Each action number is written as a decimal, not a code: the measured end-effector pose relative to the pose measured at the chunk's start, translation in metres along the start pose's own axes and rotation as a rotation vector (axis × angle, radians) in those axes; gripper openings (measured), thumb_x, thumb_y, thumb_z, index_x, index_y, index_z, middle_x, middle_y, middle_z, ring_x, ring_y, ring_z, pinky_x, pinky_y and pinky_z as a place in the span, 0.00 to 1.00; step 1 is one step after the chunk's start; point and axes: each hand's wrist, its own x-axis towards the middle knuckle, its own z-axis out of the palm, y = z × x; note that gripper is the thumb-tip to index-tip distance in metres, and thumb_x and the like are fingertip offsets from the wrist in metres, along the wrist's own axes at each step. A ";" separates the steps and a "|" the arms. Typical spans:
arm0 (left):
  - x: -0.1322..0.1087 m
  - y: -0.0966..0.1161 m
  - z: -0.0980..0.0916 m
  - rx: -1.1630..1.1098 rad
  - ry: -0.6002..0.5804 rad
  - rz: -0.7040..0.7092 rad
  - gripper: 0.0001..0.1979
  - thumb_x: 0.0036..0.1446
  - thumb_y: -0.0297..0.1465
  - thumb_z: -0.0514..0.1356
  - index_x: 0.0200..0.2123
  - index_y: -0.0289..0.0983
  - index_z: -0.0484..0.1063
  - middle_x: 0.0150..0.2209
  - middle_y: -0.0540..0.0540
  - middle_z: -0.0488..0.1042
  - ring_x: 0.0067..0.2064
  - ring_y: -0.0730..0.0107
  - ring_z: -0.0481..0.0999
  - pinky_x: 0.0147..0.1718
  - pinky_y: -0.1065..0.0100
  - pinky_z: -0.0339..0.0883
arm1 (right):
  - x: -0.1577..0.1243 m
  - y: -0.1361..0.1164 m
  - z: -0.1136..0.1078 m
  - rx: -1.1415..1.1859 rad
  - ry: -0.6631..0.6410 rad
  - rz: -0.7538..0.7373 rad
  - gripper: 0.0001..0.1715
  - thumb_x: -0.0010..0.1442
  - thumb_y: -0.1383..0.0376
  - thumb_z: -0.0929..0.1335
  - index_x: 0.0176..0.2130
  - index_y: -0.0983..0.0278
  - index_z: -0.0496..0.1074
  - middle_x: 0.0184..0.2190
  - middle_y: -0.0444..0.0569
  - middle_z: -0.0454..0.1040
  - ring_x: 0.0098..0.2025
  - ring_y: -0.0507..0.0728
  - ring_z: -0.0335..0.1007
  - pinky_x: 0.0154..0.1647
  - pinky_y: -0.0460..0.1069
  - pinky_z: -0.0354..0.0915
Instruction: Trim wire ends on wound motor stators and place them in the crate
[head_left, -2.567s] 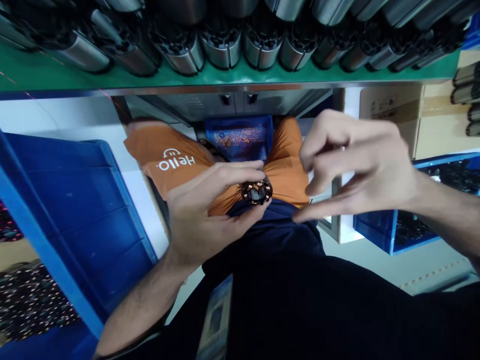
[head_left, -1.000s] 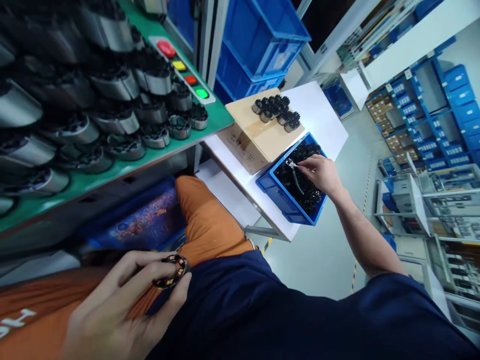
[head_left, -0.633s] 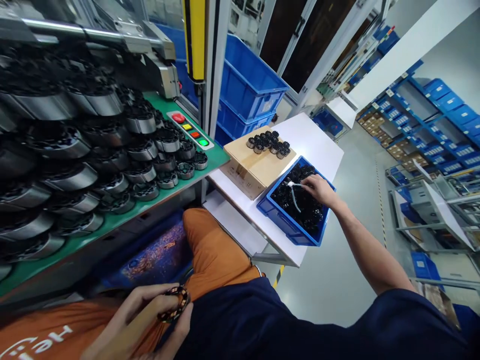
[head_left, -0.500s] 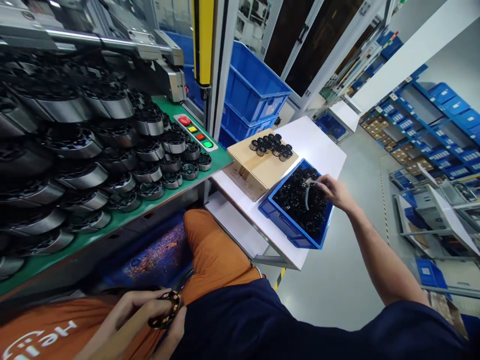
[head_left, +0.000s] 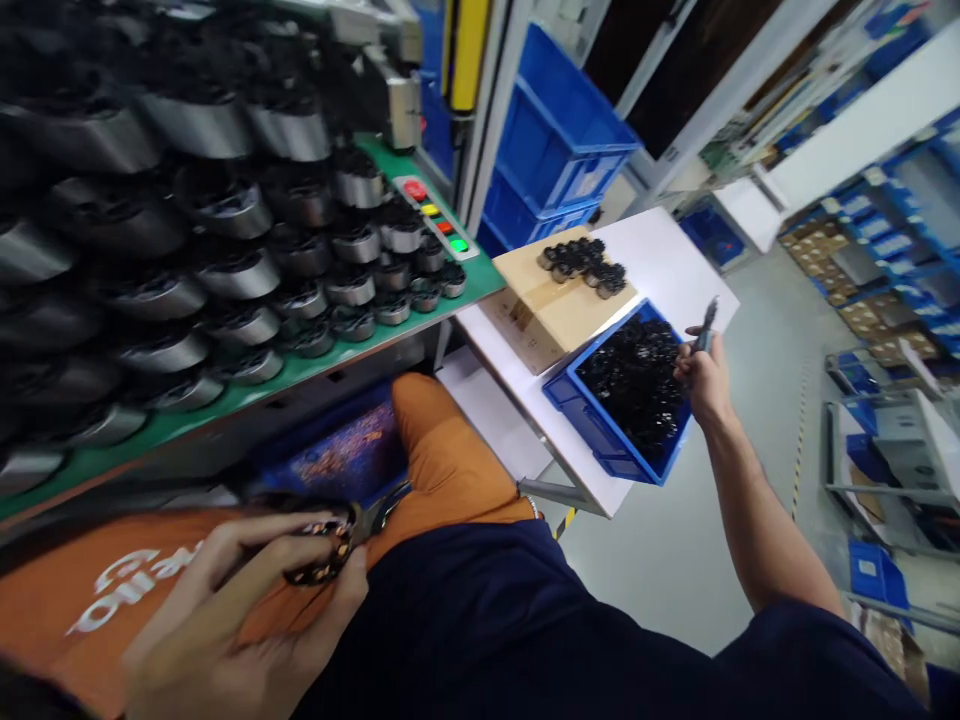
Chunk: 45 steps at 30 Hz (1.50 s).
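**Left hand.** The left hand (head_left: 247, 610) is low in the view, over the lap, below the front edge of the green table (head_left: 300, 375). Its grip is pressed together on 1 small ring wound with copper coils (head_left: 324, 560), thumb below and fingers above. The ring is clear of any table and lies over the orange trouser leg (head_left: 450, 460).

**Right hand.** The right hand (head_left: 703, 385) is stretched out above the right rim of the blue bin (head_left: 600, 440). Its grip is pinching 1 slim hand tool (head_left: 706, 325), which points upward. Blur hides the tool's type.

**Surroundings.**
- The blue bin sits at the near corner of the white table (head_left: 660, 260) and is filled with black parts (head_left: 637, 375).
- A cardboard box (head_left: 559, 310) stands just beside the bin on the same table. It carries a cluster of dark ring parts (head_left: 581, 260).
- The green table holds rows of metal-cased cylinders (head_left: 225, 275). A strip of coloured buttons (head_left: 435, 215) lies along its right edge.
- 2 stacked blue crates (head_left: 562, 140) stand behind the white table.
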 end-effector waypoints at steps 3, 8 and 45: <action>0.004 0.017 -0.006 0.034 0.056 -0.019 0.07 0.67 0.29 0.71 0.43 0.49 0.80 0.44 0.49 0.83 0.41 0.57 0.85 0.35 0.49 0.87 | -0.056 -0.041 0.052 0.071 -0.226 -0.207 0.18 0.59 0.60 0.70 0.50 0.54 0.70 0.35 0.45 0.67 0.35 0.60 0.64 0.39 0.55 0.64; 0.001 0.028 -0.016 0.107 0.140 -0.086 0.13 0.65 0.22 0.76 0.41 0.44 0.79 0.46 0.47 0.80 0.46 0.63 0.84 0.39 0.57 0.85 | -0.162 -0.109 0.148 0.201 -1.034 -0.471 0.17 0.69 0.65 0.73 0.57 0.53 0.79 0.40 0.46 0.76 0.37 0.58 0.73 0.38 0.54 0.72; -0.081 -0.076 -0.021 0.309 0.367 -0.470 0.14 0.62 0.31 0.80 0.32 0.39 0.78 0.39 0.48 0.77 0.42 0.67 0.80 0.40 0.66 0.75 | -0.246 -0.098 0.362 0.225 -1.562 -0.127 0.27 0.67 0.66 0.70 0.62 0.62 0.84 0.30 0.39 0.74 0.29 0.51 0.63 0.35 0.48 0.64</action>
